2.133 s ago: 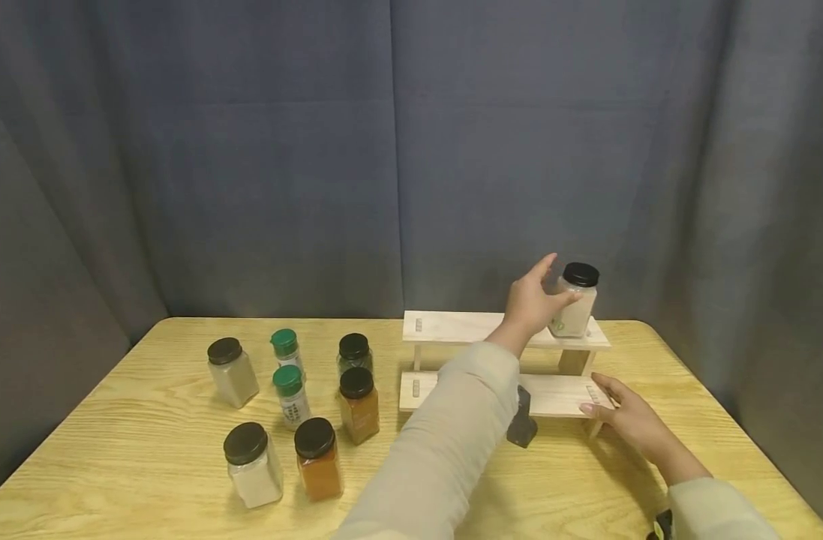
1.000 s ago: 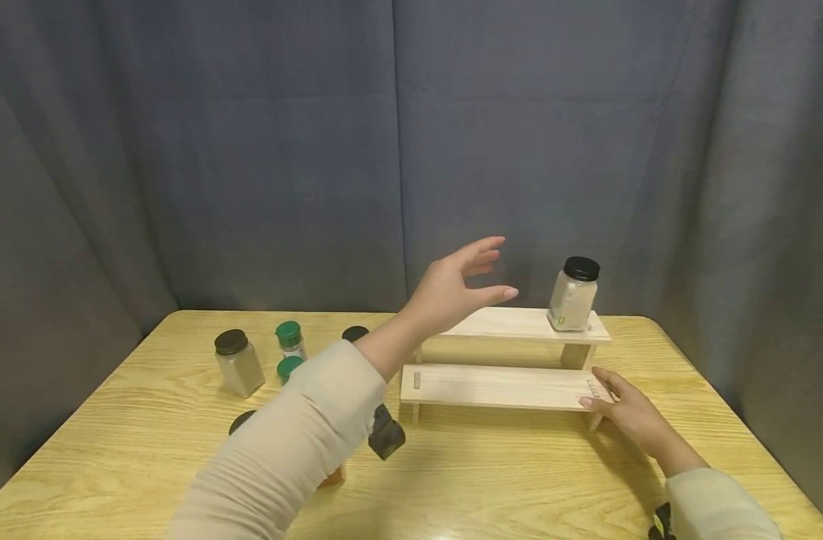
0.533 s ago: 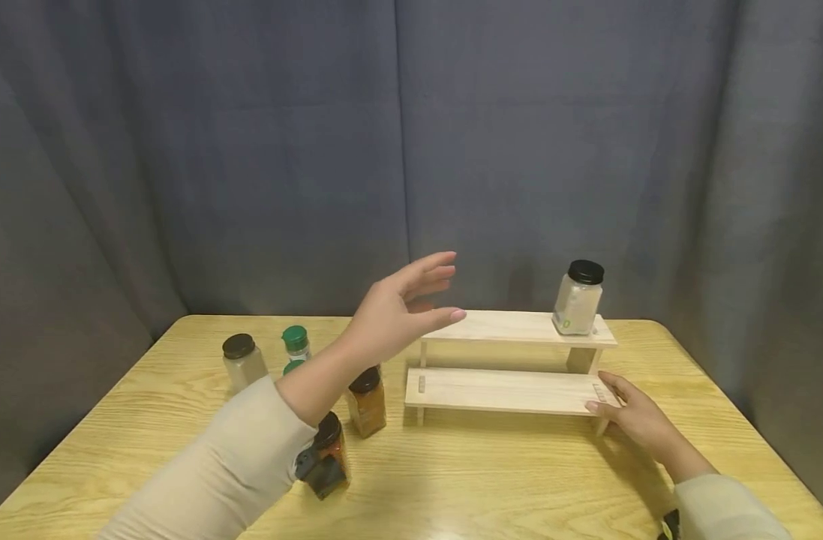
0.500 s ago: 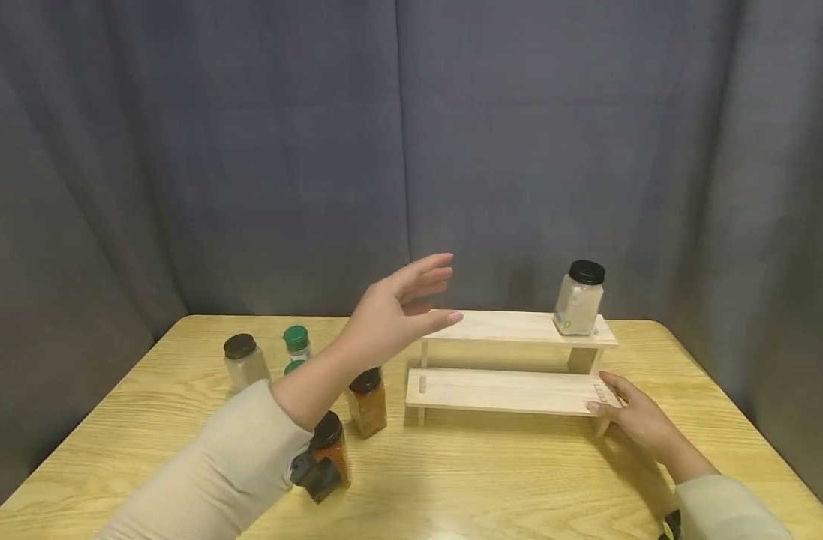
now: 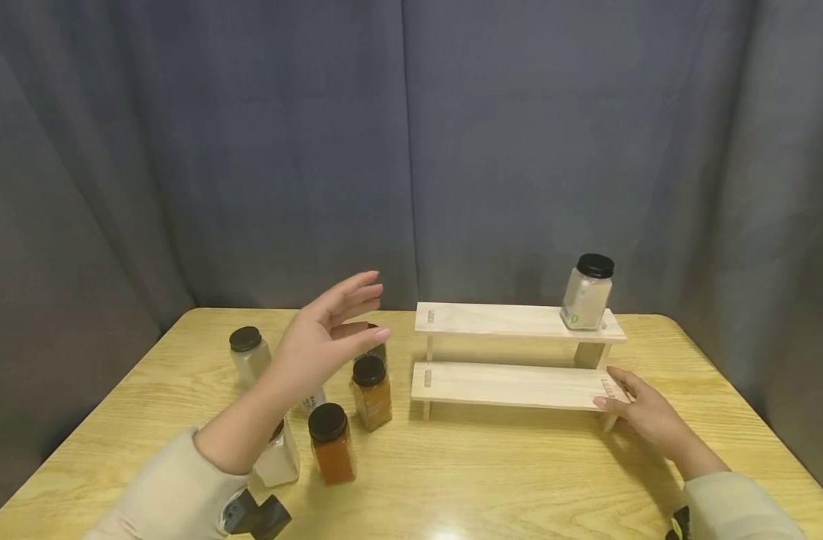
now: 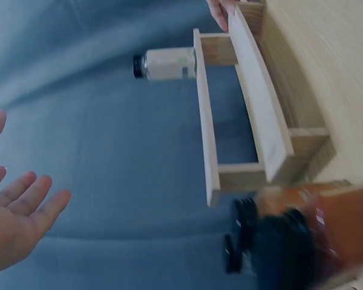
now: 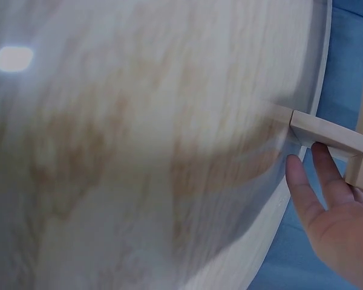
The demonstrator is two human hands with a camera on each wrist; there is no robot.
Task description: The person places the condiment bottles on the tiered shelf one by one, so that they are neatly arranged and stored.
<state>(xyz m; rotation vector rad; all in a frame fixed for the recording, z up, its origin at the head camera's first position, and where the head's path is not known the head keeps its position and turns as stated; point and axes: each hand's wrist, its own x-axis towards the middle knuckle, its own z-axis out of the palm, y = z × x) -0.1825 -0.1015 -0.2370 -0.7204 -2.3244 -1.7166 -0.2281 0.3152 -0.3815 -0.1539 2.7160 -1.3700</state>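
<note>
My left hand (image 5: 323,337) hangs in the air over the jars at the left, fingers spread and nothing in them. The left wrist view shows the same hand (image 6: 15,220) apart from everything. My right hand (image 5: 654,420) grips the right end of the lower tier of a two-tier wooden shelf (image 5: 499,384), thumb on top. In the right wrist view, fingertips (image 7: 319,148) rest against the shelf's end piece. A black-lidded jar of white powder (image 5: 587,300) stands upright on the upper tier's right end. Part of the jar group is hidden behind my left hand and forearm.
Left of the shelf stand a red-orange spice jar (image 5: 333,454), an ochre spice jar (image 5: 373,397), a jar of pale powder (image 5: 276,459) and another pale jar (image 5: 249,358) farther back. A dark curtain (image 5: 303,150) hangs behind the wooden table (image 5: 492,480).
My left hand has let go of the white powder jar, leaving it on the upper tier, and moved left and down over the other jars. My right hand keeps its place on the shelf.
</note>
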